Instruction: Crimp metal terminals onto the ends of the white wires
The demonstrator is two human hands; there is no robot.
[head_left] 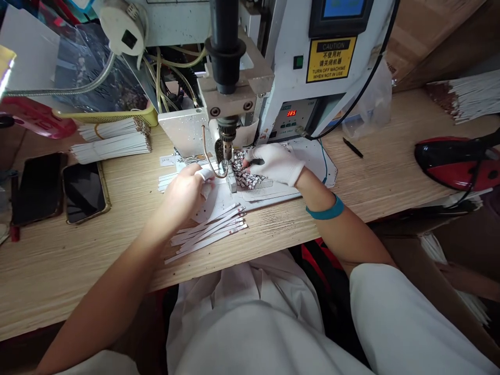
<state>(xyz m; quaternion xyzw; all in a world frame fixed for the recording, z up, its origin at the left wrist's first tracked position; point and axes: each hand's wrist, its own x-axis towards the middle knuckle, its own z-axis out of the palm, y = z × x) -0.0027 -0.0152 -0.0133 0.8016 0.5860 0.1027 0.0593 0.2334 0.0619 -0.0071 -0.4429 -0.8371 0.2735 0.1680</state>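
My left hand (183,192), with white finger cots on its fingers, grips a bundle of white paper strips (167,180) at the edge of a white work plate (219,200). The strips run toward the machine's metal head (226,130), which stands just beyond this hand. My right hand (275,164), in a white glove, pinches a slim dark tool (256,162) above a patch of small printed pieces (244,174). The tool's tip is hidden by the fingers. Loose white strips with red marks (207,234) lie fanned out just below my left wrist.
Bundled strips (111,147) and several phones (84,192) lie on the wooden table (70,260) to the left. A red-and-black iron-like device (455,164) rests at the right, beside a black pen (352,147). The machine carries a yellow caution label (331,59) and a red display reading 385 (291,113).
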